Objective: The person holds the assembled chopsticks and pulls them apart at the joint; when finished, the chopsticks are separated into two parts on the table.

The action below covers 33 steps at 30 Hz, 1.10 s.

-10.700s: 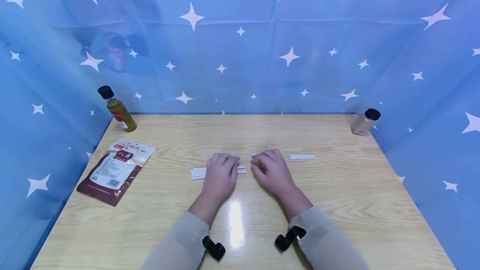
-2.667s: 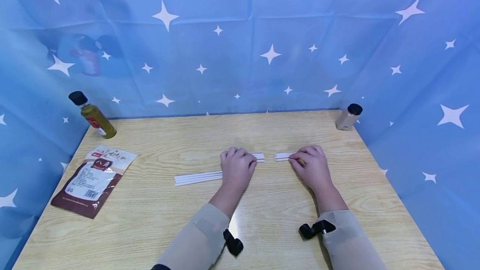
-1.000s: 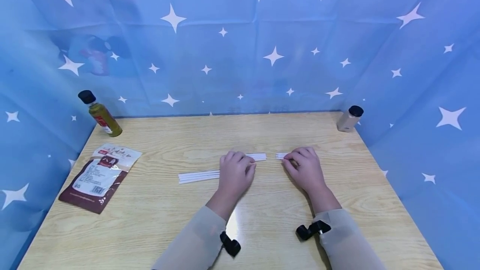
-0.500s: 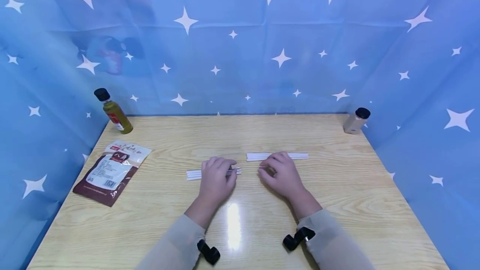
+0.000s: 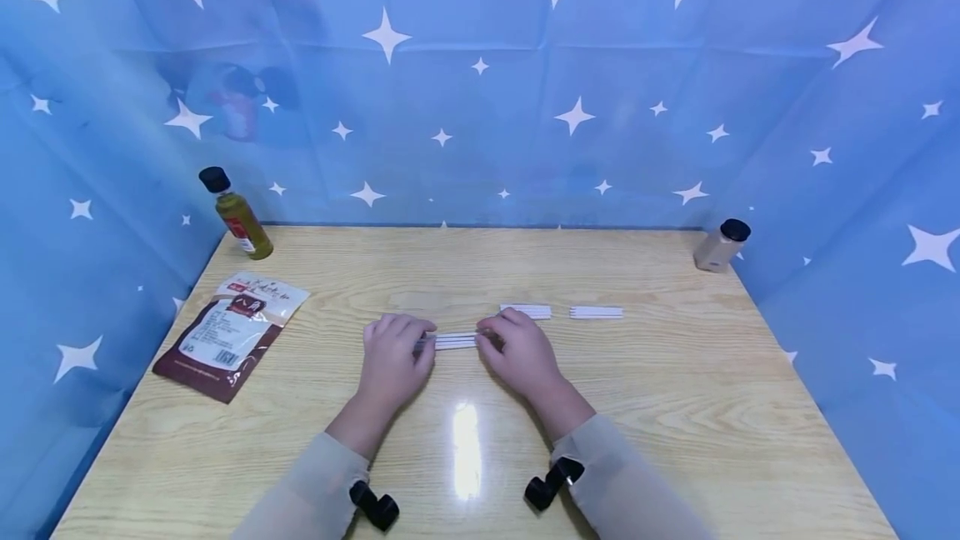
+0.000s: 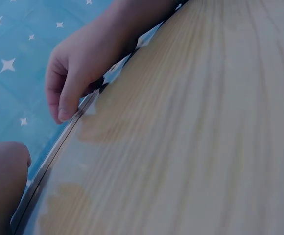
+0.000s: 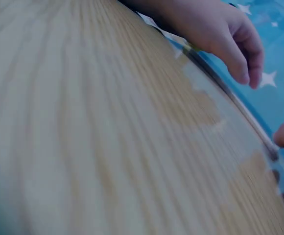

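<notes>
A row of thin white sticks (image 5: pixel 455 342) lies side by side on the table between both hands. Over its left part my left hand (image 5: pixel 396 363) is held with bent, relaxed fingers. In the right wrist view the left hand's fingertips appear just above the sticks. My right hand (image 5: pixel 521 354) is at the row's right end, its thumb and fingers pinching there in the left wrist view. Both hands hide the row's ends. Just behind the right hand lies a short bundle of white sticks (image 5: pixel 534 312), partly covered. A similar short bundle (image 5: pixel 596 312) lies further right.
At the back left a bottle of yellow-green oil (image 5: pixel 243 227) with a black cap stands upright. In front of it lies a printed maroon-and-white packet (image 5: pixel 228 336). A small shaker jar (image 5: pixel 720 248) with a black lid stands at the back right. Blue starry curtain surrounds the wooden table (image 5: pixel 675 440).
Both hands have come from the rear bundles to the front row. Over the last half second the right hand moved left off the rear sticks, uncovering the gap between them. The head view has shifted.
</notes>
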{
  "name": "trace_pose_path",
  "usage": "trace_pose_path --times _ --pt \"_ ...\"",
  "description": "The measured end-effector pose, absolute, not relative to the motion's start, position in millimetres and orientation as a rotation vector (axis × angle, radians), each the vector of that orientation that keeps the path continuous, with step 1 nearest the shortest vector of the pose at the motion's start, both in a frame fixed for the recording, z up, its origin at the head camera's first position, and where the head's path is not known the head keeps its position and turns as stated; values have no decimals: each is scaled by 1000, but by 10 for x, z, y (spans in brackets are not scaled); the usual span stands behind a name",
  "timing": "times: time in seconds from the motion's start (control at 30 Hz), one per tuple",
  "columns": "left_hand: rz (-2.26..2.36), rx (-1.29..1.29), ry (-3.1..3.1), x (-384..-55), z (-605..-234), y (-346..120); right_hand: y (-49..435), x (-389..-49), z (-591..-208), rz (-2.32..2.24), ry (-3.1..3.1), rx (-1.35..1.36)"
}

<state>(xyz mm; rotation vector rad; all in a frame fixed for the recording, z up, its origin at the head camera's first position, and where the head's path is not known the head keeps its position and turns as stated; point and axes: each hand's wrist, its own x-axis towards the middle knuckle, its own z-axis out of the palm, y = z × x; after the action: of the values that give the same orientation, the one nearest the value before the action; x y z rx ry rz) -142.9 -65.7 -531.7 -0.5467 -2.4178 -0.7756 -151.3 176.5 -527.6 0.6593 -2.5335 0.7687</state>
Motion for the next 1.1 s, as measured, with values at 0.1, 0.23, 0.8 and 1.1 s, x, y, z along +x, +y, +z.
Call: trace_pose_path --times 0.1,0.23,0.8,1.1 --pt "-789 -477 -2499 -1441 -5340 -735 1705 -1501 -5281 763 -2578 627" --pt "-814 -428 -2627 -1435 -5386 -748 1708 -1461 -5298 784 -2628 568" --pt "-836 -428 -2646 -1449 -5364 -780 1659 -1484 -5261 957 -2721 505" --pt "-828 -437 -2615 -1455 -5359 -782 1659 -1468 -5246 1067 -2699 450"
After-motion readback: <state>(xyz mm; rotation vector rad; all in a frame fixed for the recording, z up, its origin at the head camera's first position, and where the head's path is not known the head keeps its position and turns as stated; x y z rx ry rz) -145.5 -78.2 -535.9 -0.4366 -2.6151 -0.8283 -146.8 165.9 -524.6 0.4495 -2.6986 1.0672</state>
